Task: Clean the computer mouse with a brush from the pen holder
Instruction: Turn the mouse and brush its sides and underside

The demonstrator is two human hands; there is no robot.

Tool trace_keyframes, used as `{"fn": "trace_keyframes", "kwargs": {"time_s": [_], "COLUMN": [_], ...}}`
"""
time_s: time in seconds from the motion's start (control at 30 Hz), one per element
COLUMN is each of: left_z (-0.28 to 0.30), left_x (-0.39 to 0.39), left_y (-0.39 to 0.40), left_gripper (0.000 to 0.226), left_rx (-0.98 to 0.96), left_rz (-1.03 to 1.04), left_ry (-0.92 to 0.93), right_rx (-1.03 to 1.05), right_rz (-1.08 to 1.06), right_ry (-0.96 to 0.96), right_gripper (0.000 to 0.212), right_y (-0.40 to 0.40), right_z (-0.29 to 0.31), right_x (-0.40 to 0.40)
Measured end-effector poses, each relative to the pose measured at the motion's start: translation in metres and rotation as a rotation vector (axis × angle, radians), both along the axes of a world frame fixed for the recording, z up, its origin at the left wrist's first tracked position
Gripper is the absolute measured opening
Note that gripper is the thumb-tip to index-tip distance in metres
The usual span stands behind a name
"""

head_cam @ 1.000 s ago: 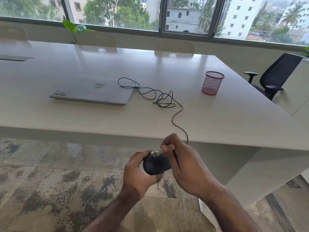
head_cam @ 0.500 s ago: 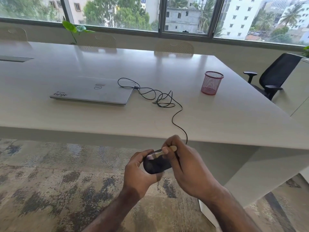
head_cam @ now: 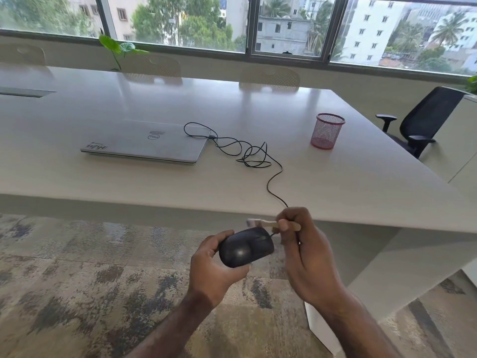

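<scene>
Black computer mouse (head_cam: 245, 246) sits cupped in the left hand (head_cam: 215, 270), held below the table (head_cam: 103, 177) edge; the right hand (head_cam: 307, 257) pinches a small pale brush (head_cam: 260, 224) just above the mouse's front. Its cable (head_cam: 247, 153) trails to the closed laptop (head_cam: 147, 143); pink mesh pen holder (head_cam: 327, 131) stands well apart

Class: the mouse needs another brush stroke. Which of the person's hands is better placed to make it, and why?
Right. The right hand already pinches the brush, its bristles just above the mouse. The left hand is busy cradling the mouse.
</scene>
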State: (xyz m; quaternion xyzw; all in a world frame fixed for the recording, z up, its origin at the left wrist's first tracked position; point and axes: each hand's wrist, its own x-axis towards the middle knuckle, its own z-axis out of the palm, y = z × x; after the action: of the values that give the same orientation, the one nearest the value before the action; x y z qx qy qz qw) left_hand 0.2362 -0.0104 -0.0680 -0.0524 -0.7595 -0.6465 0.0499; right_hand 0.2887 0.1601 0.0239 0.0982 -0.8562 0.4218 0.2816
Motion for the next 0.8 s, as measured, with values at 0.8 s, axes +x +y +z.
{"fn": "trace_keyframes", "kwargs": {"time_s": [0.8], "left_z": [-0.006], "left_x": [-0.001], "left_y": [0.0], "left_gripper": [0.065], "left_rx": [0.028], "left_rz": [-0.03], "left_ry": [-0.015], "right_rx": [0.112], "right_rz": [0.189], "right_ry": [-0.136], "right_gripper": [0.017], "right_y": [-0.004], "right_z": [-0.005], "right_x": [0.007]}}
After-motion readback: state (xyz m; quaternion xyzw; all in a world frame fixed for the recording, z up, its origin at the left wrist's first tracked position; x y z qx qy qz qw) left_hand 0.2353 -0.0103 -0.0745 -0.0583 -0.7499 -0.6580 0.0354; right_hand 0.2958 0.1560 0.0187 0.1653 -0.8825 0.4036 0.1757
